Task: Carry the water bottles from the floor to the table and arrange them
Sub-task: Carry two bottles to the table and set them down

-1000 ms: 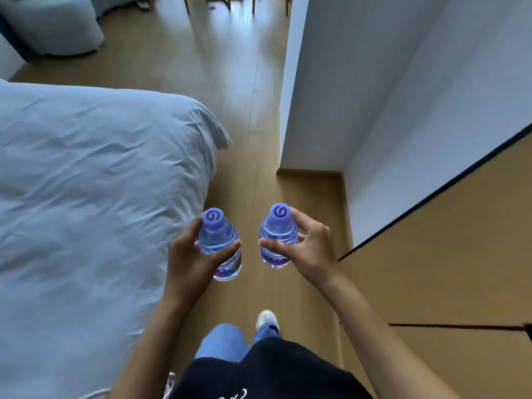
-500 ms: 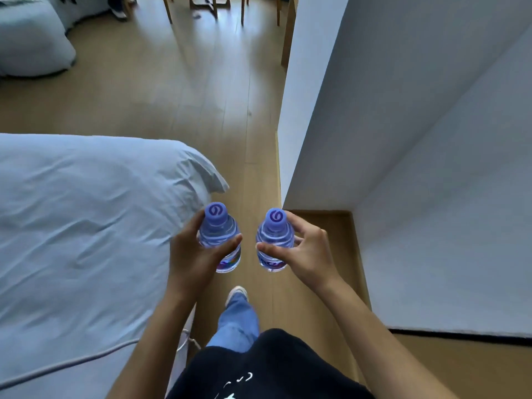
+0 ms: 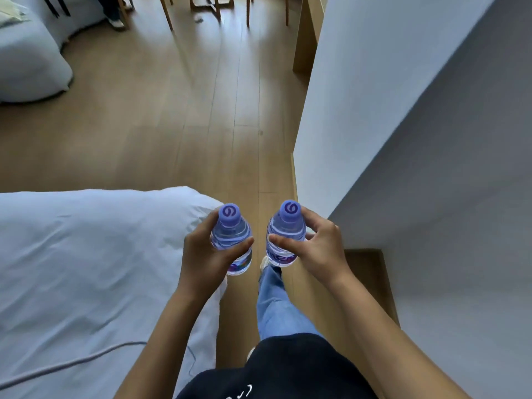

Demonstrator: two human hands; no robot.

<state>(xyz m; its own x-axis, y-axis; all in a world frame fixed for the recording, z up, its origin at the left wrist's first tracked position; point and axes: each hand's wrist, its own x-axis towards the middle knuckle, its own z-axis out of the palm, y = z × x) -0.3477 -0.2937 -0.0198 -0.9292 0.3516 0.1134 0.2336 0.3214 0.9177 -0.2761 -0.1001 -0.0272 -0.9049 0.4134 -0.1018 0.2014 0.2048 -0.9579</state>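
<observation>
I carry two small clear water bottles with purple caps, both upright in front of my waist. My left hand (image 3: 204,254) grips the left bottle (image 3: 231,234) around its body. My right hand (image 3: 319,249) grips the right bottle (image 3: 286,231) the same way, thumb across its front. The bottles are a hand's width apart and do not touch. Wooden table or chair legs (image 3: 210,7) show at the far top of the view; the tabletop itself is out of view.
A bed with white sheets (image 3: 86,269) fills the left side, a grey cable lying on it. A white wall corner (image 3: 331,139) stands on the right. Wooden floor (image 3: 201,110) runs ahead between them. Another white bed (image 3: 28,61) sits far left.
I have walked forward along the gap between bed and wall; the wall corner and the far furniture legs are closer. Both hands keep the same hold on the bottles.
</observation>
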